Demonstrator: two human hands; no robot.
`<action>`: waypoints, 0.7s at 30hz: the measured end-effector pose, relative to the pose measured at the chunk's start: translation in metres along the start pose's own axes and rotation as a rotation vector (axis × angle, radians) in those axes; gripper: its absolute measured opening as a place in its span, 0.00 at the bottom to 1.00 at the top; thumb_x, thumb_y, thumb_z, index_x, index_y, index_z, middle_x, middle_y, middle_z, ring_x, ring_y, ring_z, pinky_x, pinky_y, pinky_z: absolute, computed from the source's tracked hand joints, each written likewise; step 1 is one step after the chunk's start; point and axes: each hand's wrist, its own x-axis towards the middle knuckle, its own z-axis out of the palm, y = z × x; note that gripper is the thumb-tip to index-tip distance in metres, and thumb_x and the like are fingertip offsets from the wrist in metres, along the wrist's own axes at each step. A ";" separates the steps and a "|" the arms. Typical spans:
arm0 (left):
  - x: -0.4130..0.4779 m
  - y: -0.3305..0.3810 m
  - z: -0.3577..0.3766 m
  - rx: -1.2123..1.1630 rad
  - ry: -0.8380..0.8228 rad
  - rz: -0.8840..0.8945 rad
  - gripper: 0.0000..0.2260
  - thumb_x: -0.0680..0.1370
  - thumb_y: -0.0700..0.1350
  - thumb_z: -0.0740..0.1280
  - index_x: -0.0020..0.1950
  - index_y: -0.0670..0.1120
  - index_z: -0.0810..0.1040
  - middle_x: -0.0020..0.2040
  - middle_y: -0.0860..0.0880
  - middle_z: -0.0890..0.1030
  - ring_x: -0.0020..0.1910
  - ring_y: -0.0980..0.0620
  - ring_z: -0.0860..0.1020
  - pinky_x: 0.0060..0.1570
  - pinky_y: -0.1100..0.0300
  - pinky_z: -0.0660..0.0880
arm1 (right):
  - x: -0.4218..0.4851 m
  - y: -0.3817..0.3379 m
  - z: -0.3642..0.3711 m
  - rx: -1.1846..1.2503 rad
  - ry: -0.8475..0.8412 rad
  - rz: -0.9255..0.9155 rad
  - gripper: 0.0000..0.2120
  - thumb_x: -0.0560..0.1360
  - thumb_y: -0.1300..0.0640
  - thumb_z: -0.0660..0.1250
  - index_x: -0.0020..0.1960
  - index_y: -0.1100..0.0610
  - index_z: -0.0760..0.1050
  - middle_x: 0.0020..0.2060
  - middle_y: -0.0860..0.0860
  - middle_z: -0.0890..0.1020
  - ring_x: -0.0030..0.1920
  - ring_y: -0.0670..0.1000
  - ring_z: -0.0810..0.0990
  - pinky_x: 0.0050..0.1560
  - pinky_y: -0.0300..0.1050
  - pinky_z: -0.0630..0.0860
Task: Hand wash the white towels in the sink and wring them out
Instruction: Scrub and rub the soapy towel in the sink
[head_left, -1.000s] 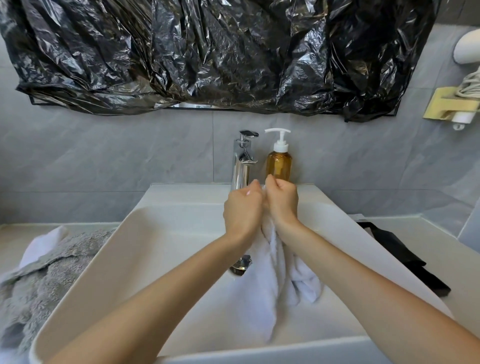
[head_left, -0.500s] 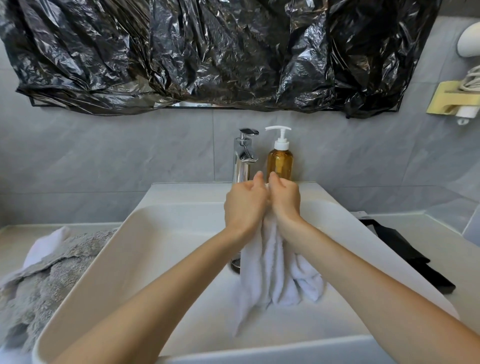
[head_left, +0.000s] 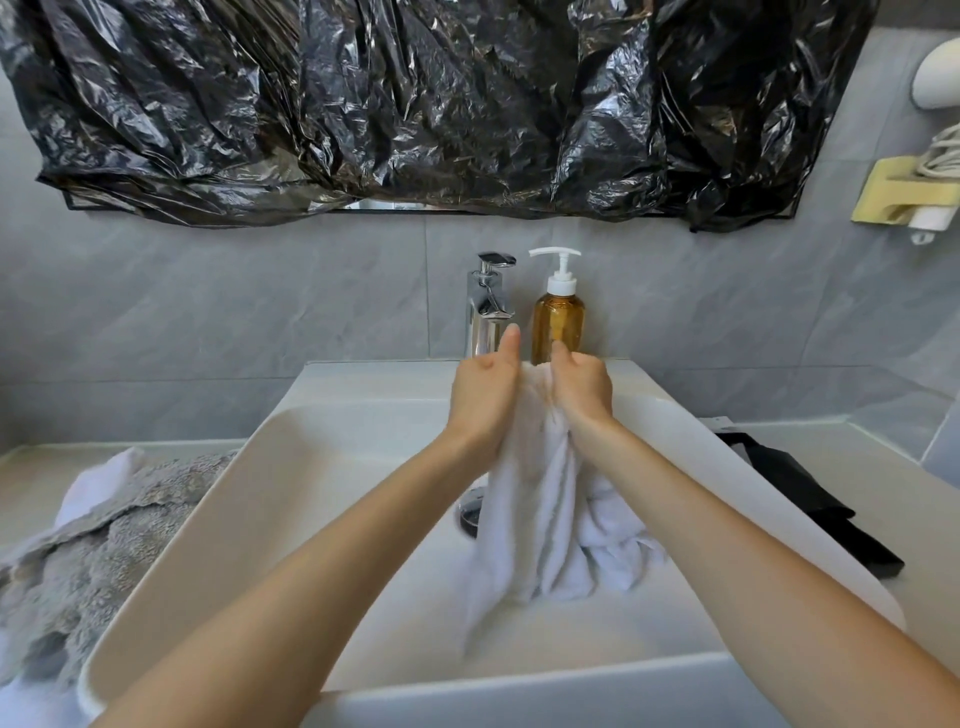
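Head view: I see the white ceramic sink (head_left: 291, 499), then a bunched white terry towel (head_left: 540, 525) hanging into it, gripped at its top by left hand (head_left: 483, 400) and right hand (head_left: 582, 389); behind, chrome tap (head_left: 488, 301).

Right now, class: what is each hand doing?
Left hand: grips the white towel, thumb raised.
Right hand: grips the same towel.

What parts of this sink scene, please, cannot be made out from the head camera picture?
- Chrome sink drain: mostly behind the white terry towel.
- Towel's top: wrapped inside the left hand and right hand.
- Mirror: covered by crinkled black plastic sheet.
- Grey fluffy towel: cut by the left edge.
- Running water: cannot tell.
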 end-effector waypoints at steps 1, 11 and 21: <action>0.001 0.005 -0.006 -0.006 -0.025 0.034 0.21 0.81 0.59 0.60 0.37 0.44 0.71 0.34 0.43 0.70 0.34 0.50 0.69 0.37 0.58 0.65 | 0.004 0.000 -0.003 -0.008 -0.065 -0.040 0.18 0.82 0.48 0.55 0.36 0.54 0.72 0.43 0.54 0.78 0.48 0.56 0.76 0.48 0.46 0.68; 0.022 0.020 -0.052 0.102 -0.102 0.104 0.22 0.76 0.63 0.66 0.35 0.46 0.74 0.36 0.45 0.74 0.34 0.50 0.72 0.29 0.62 0.64 | -0.017 -0.024 -0.021 0.188 -0.526 -0.214 0.21 0.78 0.42 0.62 0.35 0.57 0.76 0.34 0.49 0.81 0.39 0.43 0.76 0.44 0.38 0.70; 0.019 0.003 -0.047 0.109 -0.508 -0.222 0.21 0.80 0.61 0.58 0.57 0.46 0.81 0.51 0.48 0.83 0.47 0.53 0.81 0.49 0.57 0.79 | -0.007 -0.037 -0.049 0.594 -0.091 -0.265 0.21 0.78 0.42 0.63 0.37 0.58 0.68 0.30 0.53 0.69 0.34 0.47 0.69 0.37 0.41 0.67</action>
